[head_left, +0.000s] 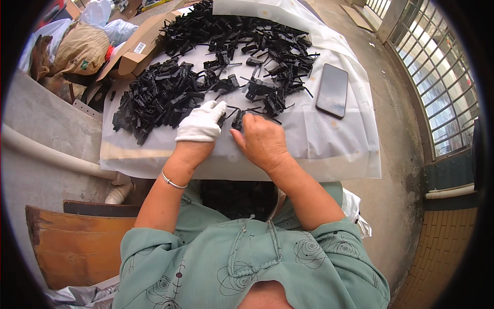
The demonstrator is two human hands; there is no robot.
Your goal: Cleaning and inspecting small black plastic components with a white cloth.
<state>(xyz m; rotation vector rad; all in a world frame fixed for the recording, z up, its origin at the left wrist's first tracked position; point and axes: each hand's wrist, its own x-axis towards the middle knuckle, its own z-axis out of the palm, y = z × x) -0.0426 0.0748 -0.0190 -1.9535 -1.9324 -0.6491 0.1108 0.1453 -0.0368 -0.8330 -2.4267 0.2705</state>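
Observation:
My left hand [199, 123], in a white glove, has its fingers curled at a small black plastic part [222, 120], mostly hidden behind the glove. Close beside it, my bare right hand [263, 140] pinches another black plastic part [237, 120] between thumb and fingers. Both hands are low over the near side of the white-sheeted table [329, 149]. A dense heap of similar black parts [159, 95] lies to the left of my gloved hand. More black parts with thin protruding stems [275, 72] are strewn ahead of my hands and to the right.
A dark phone [333, 90] lies at the table's right. An opened cardboard box [141, 49] and stuffed bags [82, 46] stand at the far left. A pale pipe [56, 149] runs along the left wall. Between my knees is a dark container [239, 198]. Right of the table is a barred window [437, 67].

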